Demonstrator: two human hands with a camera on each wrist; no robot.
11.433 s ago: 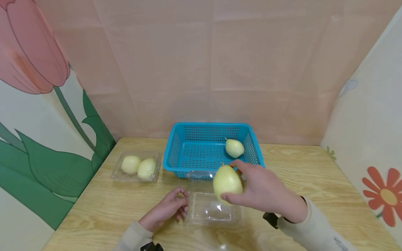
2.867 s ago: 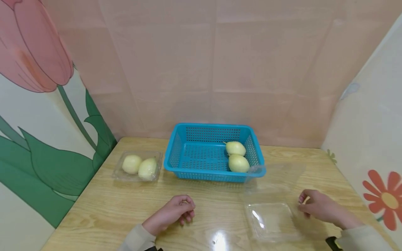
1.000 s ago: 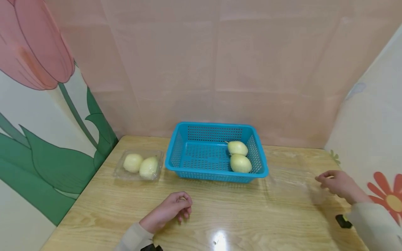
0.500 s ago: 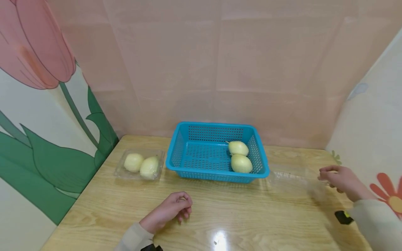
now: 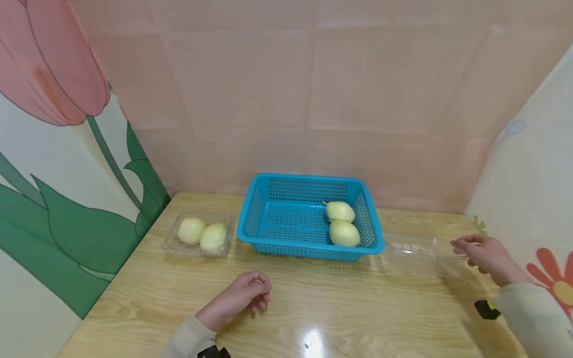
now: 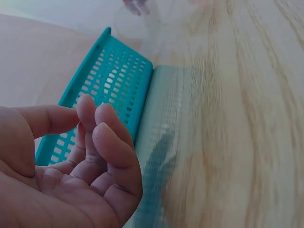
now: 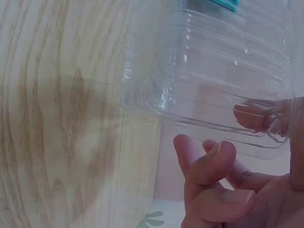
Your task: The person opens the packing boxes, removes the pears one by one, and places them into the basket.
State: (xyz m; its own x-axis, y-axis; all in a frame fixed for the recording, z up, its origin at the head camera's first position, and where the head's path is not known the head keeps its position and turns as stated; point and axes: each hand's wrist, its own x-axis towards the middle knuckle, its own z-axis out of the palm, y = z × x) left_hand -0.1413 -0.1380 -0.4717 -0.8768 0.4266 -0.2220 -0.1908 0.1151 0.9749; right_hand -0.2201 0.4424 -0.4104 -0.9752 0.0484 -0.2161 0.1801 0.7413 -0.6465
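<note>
Nearest us, a bright glare lies on the wood-grained table (image 5: pixel 358 308), on our side of the left fingers. The left hand (image 5: pixel 241 297) is over the table, its fingers loosely curled round nothing. The right hand (image 5: pixel 490 258), farther out, pinches the edge of a clear plastic container (image 5: pixel 412 248) between thumb and fingers; the container reaches leftward from those fingertips. We see small bright marks along its ridges, too blurred for us to tell whether any are lettering.

Beyond the left fingers and to their left sits a clear box (image 5: pixel 174 243) with two pale pears (image 5: pixel 213 238) in it. Straight past the left fingers stands the blue basket (image 5: pixel 291 223), between them and the backdrop (image 5: pixel 309 99); two loose pears (image 5: pixel 344 233) touch in its right part. Its right end is near the container, and we cannot tell whether they touch. Farther off, a painted tulip (image 5: pixel 67 74) rises left of the left fingers, and a red flower (image 5: pixel 561 293) shows right of the right fingers.
</note>
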